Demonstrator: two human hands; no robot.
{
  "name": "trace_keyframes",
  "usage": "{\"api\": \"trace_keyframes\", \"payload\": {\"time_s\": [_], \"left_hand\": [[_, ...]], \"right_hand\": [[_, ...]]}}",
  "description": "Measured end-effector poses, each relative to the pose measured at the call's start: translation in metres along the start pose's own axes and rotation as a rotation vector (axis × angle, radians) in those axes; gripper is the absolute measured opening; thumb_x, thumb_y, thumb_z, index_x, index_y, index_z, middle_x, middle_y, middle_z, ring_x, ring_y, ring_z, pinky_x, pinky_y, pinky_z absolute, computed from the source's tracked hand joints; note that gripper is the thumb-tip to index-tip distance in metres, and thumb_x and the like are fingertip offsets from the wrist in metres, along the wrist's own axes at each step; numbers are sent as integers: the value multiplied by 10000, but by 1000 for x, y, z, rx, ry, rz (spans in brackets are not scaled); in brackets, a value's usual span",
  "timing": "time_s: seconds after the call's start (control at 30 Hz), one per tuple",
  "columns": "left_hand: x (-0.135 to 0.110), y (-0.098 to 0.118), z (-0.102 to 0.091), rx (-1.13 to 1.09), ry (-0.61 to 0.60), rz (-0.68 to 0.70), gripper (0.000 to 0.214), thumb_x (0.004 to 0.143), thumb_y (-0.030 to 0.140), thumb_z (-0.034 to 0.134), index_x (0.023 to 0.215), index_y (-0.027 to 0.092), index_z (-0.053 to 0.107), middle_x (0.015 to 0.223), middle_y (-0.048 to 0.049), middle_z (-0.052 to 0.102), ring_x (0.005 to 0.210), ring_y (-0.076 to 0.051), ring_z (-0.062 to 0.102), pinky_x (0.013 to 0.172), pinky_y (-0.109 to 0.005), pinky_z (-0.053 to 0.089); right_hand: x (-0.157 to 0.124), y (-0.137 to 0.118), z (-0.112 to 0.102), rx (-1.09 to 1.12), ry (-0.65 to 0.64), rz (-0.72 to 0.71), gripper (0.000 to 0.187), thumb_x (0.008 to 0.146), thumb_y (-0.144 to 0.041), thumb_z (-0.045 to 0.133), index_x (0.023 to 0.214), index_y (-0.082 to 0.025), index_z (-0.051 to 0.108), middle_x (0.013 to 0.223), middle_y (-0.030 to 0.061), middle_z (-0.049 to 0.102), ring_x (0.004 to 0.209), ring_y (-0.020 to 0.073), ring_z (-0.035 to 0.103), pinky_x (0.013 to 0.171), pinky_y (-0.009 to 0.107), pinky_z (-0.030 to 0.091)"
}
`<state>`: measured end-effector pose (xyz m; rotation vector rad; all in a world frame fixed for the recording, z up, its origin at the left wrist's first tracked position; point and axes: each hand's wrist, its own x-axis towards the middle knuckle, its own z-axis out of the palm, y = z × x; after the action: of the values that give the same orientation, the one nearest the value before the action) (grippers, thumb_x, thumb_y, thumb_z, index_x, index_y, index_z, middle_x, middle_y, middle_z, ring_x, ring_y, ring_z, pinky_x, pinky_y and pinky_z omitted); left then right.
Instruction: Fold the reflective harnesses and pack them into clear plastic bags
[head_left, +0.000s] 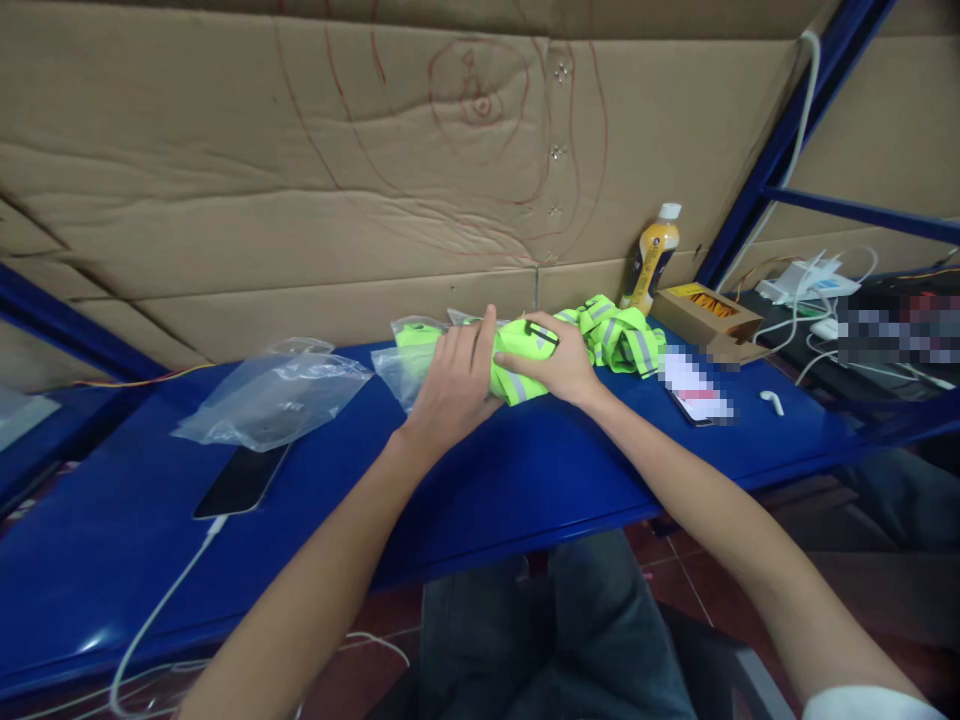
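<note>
My right hand [562,360] is closed round a folded neon-yellow reflective vest [525,385] with grey stripes and a black strip, its thumb lying across the front. My left hand [461,375] wraps the left side of the same bundle, fingers pressed together on it and its thumb mostly hidden. Just left of that hand lies a clear plastic bag [394,372], with more neon-yellow fabric [416,335] behind or inside it; I cannot tell which. A loose heap of striped neon-yellow fabric [622,340] rests on the right, beyond my right hand.
On the blue table [517,480], another clear bag [277,395] partly covers a phone [240,480] with a white cable. Rightward are a lit phone [694,390], a white earbud [771,402], a drink bottle [654,255] and an open cardboard box [709,315]. Cardboard [300,230] lines the back.
</note>
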<state>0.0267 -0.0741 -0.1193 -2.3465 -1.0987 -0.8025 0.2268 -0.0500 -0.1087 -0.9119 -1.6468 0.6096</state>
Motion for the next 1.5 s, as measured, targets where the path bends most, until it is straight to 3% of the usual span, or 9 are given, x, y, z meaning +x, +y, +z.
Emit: {"api": "trace_keyframes", "payload": {"time_s": [0.13,0.23,0.57,0.73,0.87,1.1,1.2,1.3,1.5], "left_hand": [[1,-4,-2,-14,84,-173,895,878,584,739,1582,126,430,1349,-258,667,1256,-489,596,1069,-631,449],[0,-6,0,-67,-14,-114,718,855,564,744,1404,139,564,1222,-221,707,1163,-448,652,1015,-582,495],[-2,3,-2,8,-42,-36,641,879,516,724,1334,93,565,1168,-235,686,1120,-454,670,963,-577,517],[-5,-7,6,-85,-121,-124,763,749,438,862,1356,139,510,1197,-206,676,1152,-459,673,948,-572,539],[-4,-14,1,-158,-200,-177,805,687,434,910,1332,168,509,1186,-170,684,1129,-447,691,923,-552,565],[-3,-5,-2,-77,-60,-83,692,812,469,831,1333,169,489,1182,-180,672,1143,-427,678,964,-532,564],[-1,1,0,-9,-42,-126,614,858,530,797,1257,161,512,1118,-195,661,1077,-433,675,919,-543,556],[-1,2,3,-9,-28,-185,565,904,548,747,1237,149,525,1116,-225,655,1093,-460,663,928,-576,530],[-6,-14,5,-280,-119,-176,852,706,448,879,1390,191,441,1288,-178,607,1237,-416,616,1049,-571,523]], "right_hand": [[-3,-7,1,52,22,13,603,656,-653,938,1004,-213,716,985,44,759,952,255,685,905,385,553],[-2,-8,-2,81,-102,13,579,662,-643,945,969,-210,714,954,27,746,915,234,670,882,365,540],[-2,2,-3,-136,-115,3,471,784,-560,862,1026,-197,684,949,35,726,884,228,650,829,342,487],[-4,-1,-11,-121,-412,-77,566,955,-584,686,1349,-202,551,1231,107,720,1078,266,666,943,383,519],[-1,-5,-22,-127,-584,-131,828,840,-522,837,1494,-187,455,1428,158,645,1248,318,642,1064,445,516],[0,1,-14,10,-431,-28,669,766,-418,876,1330,-189,596,1277,103,713,1167,306,681,1041,446,549],[-2,5,-7,23,-380,23,654,770,-404,865,1322,-173,600,1275,113,714,1145,298,690,1027,443,552],[-5,5,-2,-76,-362,-61,705,814,-467,843,1380,-153,564,1321,149,702,1181,310,673,1047,451,527],[-13,-10,-7,-437,-485,-138,496,1035,-568,647,1316,-163,602,1249,169,678,1123,317,644,972,429,510]]}}
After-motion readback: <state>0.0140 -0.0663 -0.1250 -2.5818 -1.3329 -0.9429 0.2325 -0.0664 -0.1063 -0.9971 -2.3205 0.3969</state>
